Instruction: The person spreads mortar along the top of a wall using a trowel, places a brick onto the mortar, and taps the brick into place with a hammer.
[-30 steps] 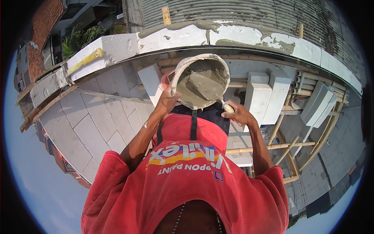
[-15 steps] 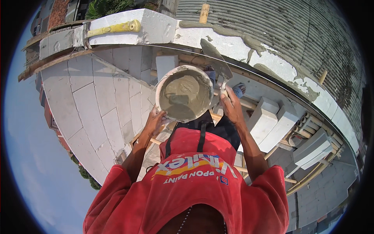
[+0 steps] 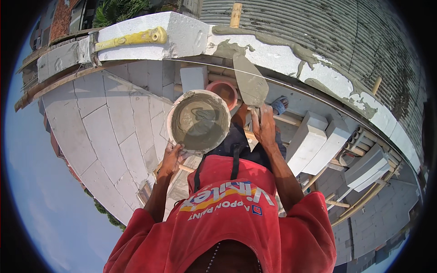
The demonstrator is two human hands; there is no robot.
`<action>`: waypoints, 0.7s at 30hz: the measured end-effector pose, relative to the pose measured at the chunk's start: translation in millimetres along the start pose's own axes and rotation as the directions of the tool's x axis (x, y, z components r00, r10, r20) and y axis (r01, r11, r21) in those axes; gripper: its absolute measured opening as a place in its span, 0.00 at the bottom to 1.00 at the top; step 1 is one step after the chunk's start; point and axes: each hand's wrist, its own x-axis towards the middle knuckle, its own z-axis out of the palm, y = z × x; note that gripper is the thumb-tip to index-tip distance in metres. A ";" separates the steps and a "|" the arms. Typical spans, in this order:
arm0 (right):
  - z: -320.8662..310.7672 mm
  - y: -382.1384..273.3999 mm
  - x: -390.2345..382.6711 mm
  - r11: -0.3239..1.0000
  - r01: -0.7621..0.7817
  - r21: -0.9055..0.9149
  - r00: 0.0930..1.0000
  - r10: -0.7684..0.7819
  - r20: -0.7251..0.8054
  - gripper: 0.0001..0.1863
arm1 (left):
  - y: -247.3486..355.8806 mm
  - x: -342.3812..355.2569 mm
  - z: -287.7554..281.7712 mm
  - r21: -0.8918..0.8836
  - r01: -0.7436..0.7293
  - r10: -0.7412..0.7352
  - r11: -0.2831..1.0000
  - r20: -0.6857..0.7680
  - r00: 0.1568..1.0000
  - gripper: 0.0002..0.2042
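Observation:
My left hand (image 3: 171, 158) grips the rim of a white bucket (image 3: 199, 120) with grey mortar inside, held up in front of my chest. My right hand (image 3: 264, 126) is closed on the handle of a trowel (image 3: 250, 83), whose mortar-coated blade points up at the top of a white block wall (image 3: 182, 34). Grey mortar (image 3: 282, 45) is smeared along the wall top to the right of the blade. I wear a red shirt.
A yellow spirit level (image 3: 132, 38) lies on the wall top at the left. An orange bucket (image 3: 224, 91) sits below, behind the white one. Loose white blocks (image 3: 318, 141) rest on bamboo scaffolding poles (image 3: 359, 200) at the right. A corrugated metal roof (image 3: 327, 27) rises behind.
I have raised the bucket closer to the wall top. The trowel has come up out from beside the bucket and now points at the mortar bed.

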 end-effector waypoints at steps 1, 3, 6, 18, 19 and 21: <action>-3.4 4.6 -2.7 0.994 -0.094 0.054 0.992 0.098 -0.084 0.20 | 0.1 2.0 1.9 0.000 0.000 0.000 1.000 0.021 1.000 0.27; -3.8 14.1 14.8 0.995 -0.096 0.015 0.985 0.097 -0.141 0.21 | 5.2 4.4 10.9 0.008 0.007 -0.007 1.000 0.045 0.999 0.27; 13.6 38.4 30.6 0.980 -0.169 -0.103 0.969 0.146 -0.200 0.25 | 17.1 11.9 37.4 0.098 0.030 -0.035 0.995 0.058 0.998 0.27; -134.0 5.4 -93.1 0.918 -0.393 -0.047 0.860 0.385 0.334 0.20 | 15.3 30.0 125.0 0.295 0.026 -0.051 0.955 0.078 0.996 0.26; -143.4 -4.7 -92.3 0.913 -0.405 -0.050 0.852 0.396 0.342 0.20 | 7.9 31.7 131.3 0.298 0.042 -0.066 0.954 0.072 0.995 0.26; -148.4 -18.8 -74.7 0.878 -0.476 -0.061 0.752 0.441 0.489 0.22 | -2.1 38.2 149.1 0.447 -0.056 0.014 0.893 0.097 0.995 0.33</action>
